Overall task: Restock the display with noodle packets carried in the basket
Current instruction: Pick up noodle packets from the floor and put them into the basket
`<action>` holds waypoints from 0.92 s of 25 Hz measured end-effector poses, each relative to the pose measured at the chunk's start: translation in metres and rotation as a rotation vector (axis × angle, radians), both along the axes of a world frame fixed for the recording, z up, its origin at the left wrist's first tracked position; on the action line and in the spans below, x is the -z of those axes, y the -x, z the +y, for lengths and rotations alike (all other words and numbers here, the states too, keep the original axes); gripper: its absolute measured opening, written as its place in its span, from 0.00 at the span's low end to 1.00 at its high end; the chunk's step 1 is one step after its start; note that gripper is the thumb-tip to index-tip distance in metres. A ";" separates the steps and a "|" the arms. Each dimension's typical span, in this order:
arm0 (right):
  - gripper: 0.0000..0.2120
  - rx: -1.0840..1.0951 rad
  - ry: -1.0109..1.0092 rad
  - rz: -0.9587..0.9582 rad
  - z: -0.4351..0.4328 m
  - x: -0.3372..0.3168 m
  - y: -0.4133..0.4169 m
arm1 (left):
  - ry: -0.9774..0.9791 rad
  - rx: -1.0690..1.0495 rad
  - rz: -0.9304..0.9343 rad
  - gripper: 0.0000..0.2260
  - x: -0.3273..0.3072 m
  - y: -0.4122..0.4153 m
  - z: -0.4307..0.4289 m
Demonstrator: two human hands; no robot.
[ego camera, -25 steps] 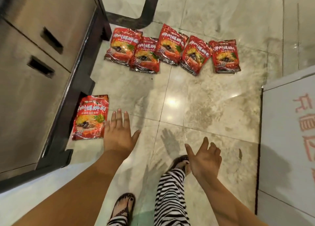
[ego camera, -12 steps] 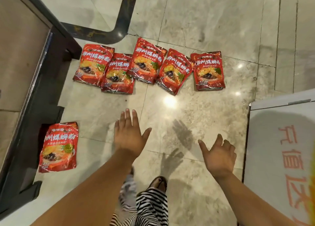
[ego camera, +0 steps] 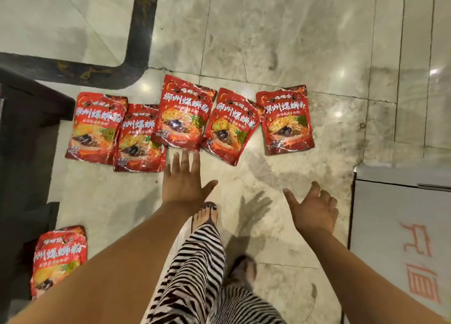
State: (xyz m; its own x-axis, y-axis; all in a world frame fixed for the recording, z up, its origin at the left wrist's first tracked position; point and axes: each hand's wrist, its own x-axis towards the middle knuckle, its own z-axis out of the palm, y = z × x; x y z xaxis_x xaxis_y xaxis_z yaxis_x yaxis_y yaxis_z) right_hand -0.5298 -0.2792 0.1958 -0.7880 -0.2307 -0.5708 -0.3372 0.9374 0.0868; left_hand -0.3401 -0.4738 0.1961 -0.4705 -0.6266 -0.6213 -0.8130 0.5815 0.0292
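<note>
**Spotter:** Head camera is your only view. What are we collecting?

**Operator:** Glossy red foil noodle packets (ego camera: pixel 285 121) with white lettering and a photo of a bowl. I count six. Five lie in a ragged row on the pale marble floor tiles (ego camera: pixel 280 42), with edges overlapping at several joins. One lone packet (ego camera: pixel 58 257) lies well apart at lower left, beside the dark cabinet base (ego camera: pixel 24 140).

**Spotter:** Basket? Display?

**Operator:** No basket is in shot, and nothing I'd confidently call the display. On my right stands one white box with red characters (ego camera: pixel 402 226).

**Spotter:** Hands?

**Operator:** My left hand (ego camera: pixel 185 184) is stretched forward, fingers straight and spread. The tips are at the near edge of the middle packet (ego camera: pixel 181 113), though I can't tell whether they touch it. My right hand (ego camera: pixel 314 209) hangs beside it with the thumb out and the fingers loosely bent, nothing in it.

**Spotter:** How will they handle?

**Operator:** I'd guess they are light, soft pouches of crinkly film. They'd be slick on polished stone, so a flat push would probably just skate them away. The noodles inside are likely brittle, so I wouldn't squeeze the belly. I'd pinch a sealed edge or bottom corner, thumb on top and fingers slid underneath. Where they overlap, I'd lift the upper packet first so it doesn't drag its neighbour.
</note>
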 end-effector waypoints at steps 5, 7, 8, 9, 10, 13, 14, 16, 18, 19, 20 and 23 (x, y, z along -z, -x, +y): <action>0.41 0.028 -0.007 -0.041 -0.023 0.046 0.067 | -0.079 -0.088 0.006 0.41 0.046 0.064 -0.023; 0.42 0.033 -0.020 -0.064 -0.033 0.074 0.099 | -0.097 -0.150 0.034 0.43 0.075 0.087 -0.033; 0.43 0.032 -0.023 -0.072 -0.039 0.095 0.120 | -0.104 -0.182 0.039 0.44 0.098 0.100 -0.039; 0.43 0.032 -0.021 -0.082 -0.044 0.117 0.140 | -0.105 -0.208 0.034 0.45 0.123 0.112 -0.044; 0.44 0.033 -0.016 -0.096 -0.050 0.137 0.159 | -0.101 -0.227 0.024 0.45 0.145 0.122 -0.050; 0.44 0.034 0.015 -0.119 -0.064 0.203 0.209 | -0.079 -0.338 0.009 0.47 0.216 0.149 -0.066; 0.45 0.036 0.027 -0.116 -0.068 0.226 0.223 | -0.073 -0.382 0.012 0.47 0.239 0.156 -0.070; 0.46 0.077 0.076 -0.102 -0.076 0.268 0.244 | -0.044 -0.450 0.023 0.48 0.281 0.166 -0.075; 0.48 0.168 0.145 -0.105 -0.081 0.300 0.258 | -0.016 -0.523 0.045 0.50 0.307 0.172 -0.080; 0.50 0.218 0.184 -0.127 -0.082 0.312 0.262 | 0.001 -0.567 0.055 0.51 0.315 0.173 -0.081; 0.52 0.270 0.225 -0.157 -0.083 0.323 0.266 | 0.020 -0.612 0.052 0.52 0.324 0.173 -0.081; 0.52 0.417 0.408 -0.221 -0.081 0.342 0.269 | 0.061 -0.735 0.070 0.57 0.338 0.172 -0.081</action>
State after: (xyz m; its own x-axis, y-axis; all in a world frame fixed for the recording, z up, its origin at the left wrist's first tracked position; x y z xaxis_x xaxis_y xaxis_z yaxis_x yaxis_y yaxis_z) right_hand -0.7990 -0.3598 -0.1457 -0.7322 -0.1628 -0.6614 0.0949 0.9372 -0.3357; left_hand -0.5117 -0.5549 -0.1417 0.0467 -0.8275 -0.5595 -0.9907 -0.1102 0.0803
